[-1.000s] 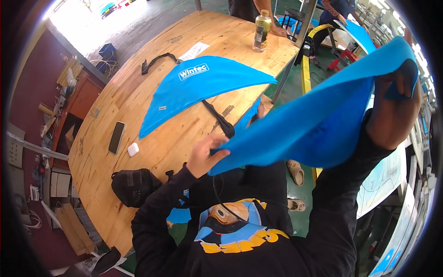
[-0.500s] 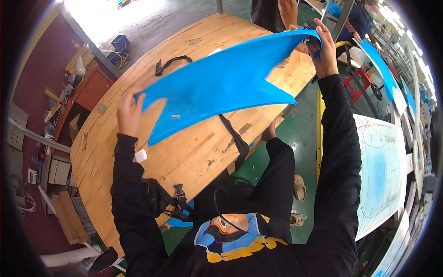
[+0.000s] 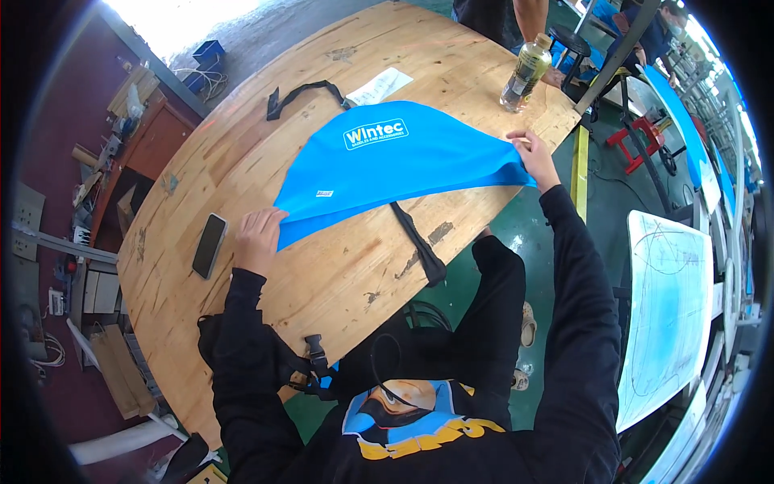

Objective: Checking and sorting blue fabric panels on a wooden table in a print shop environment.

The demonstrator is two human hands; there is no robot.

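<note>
A blue fabric piece [image 3: 355,161] with a white printed logo lies on the wooden table [image 3: 193,185], its lower edge showing another blue layer or fold. My left hand [image 3: 258,238] grips its lower left corner, fingers curled over the cloth. My right hand [image 3: 536,159] holds the right corner, lifting it slightly. A black strap [image 3: 413,242] runs from beneath the cloth to the near edge; another strap [image 3: 298,95] sits beyond it by a white paper [image 3: 380,85]. A phone [image 3: 210,246] is left of my left hand. A black bag [image 3: 214,343] is behind my left forearm.
A bottle [image 3: 526,73] stands at the back right near another person's arm [image 3: 528,20]; a second person [image 3: 669,32] is farther right. A stool [image 3: 571,44], yellow beam [image 3: 579,177], red stand [image 3: 633,141] and upright white board [image 3: 665,310] are at right. Cluttered shelving [image 3: 113,298] lines the left.
The blue cloth that both hands held stretched in the air has come down onto the table, over the piece lying there. My hands have lowered with it, the left moving slightly right.
</note>
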